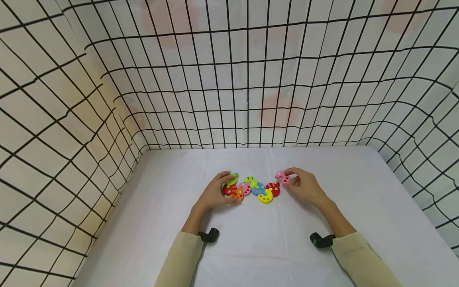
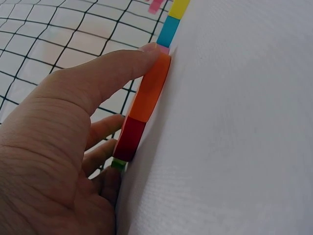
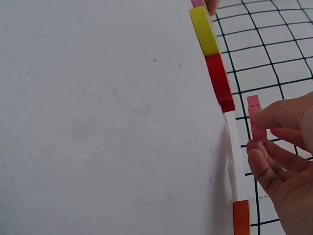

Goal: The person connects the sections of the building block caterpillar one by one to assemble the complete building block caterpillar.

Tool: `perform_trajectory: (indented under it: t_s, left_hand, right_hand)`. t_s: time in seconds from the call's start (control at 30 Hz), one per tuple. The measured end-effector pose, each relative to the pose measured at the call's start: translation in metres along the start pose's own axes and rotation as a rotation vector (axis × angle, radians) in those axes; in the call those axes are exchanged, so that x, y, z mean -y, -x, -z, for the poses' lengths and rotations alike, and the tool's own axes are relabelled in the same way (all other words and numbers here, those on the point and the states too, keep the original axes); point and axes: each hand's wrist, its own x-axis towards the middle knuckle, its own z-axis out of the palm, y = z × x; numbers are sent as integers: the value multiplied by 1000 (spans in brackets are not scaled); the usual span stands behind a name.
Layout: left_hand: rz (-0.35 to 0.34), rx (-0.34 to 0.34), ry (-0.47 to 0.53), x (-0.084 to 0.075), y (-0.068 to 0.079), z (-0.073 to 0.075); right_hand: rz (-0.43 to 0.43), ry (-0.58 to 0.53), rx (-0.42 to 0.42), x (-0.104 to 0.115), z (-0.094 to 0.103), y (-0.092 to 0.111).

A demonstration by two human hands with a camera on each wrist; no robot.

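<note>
A winding row of joined wooden puzzle pieces (image 1: pixel 258 189) lies flat on the white table. It runs from a green piece (image 1: pixel 234 179) through red, orange, pink, green, blue and yellow to a red piece (image 1: pixel 274 189) at the right end. My left hand (image 1: pixel 216 193) is around the left end, its thumb against the orange piece (image 2: pixel 152 88) and its fingers at the green one. Just beyond the right end, my right hand (image 1: pixel 305 187) pinches a loose pink puzzle piece (image 1: pixel 282 177), held apart from the row and above the table.
Another orange piece (image 3: pixel 241 218) shows near the right hand in the right wrist view; the head view does not show it. White cloth covers the table (image 1: pixel 251 247). Black wire grid (image 1: pixel 247 87) stands behind and at both sides. Each wrist carries a small black camera (image 1: pixel 209 235).
</note>
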Motion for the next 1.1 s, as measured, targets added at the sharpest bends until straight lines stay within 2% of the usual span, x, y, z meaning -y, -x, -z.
perform_trajectory:
  t_s: [0.17,0.43,1.1]
  left_hand:
    - [-5,2,10,1,-1,0]
    - [-2,1,1,1,-2,0]
    - [-2,5,1,-2,1,1]
  right_hand:
    - [13,8,28,5,-3,3]
    - [93,32,62,5,-4,3]
    - [46,81,123,6,-8,1]
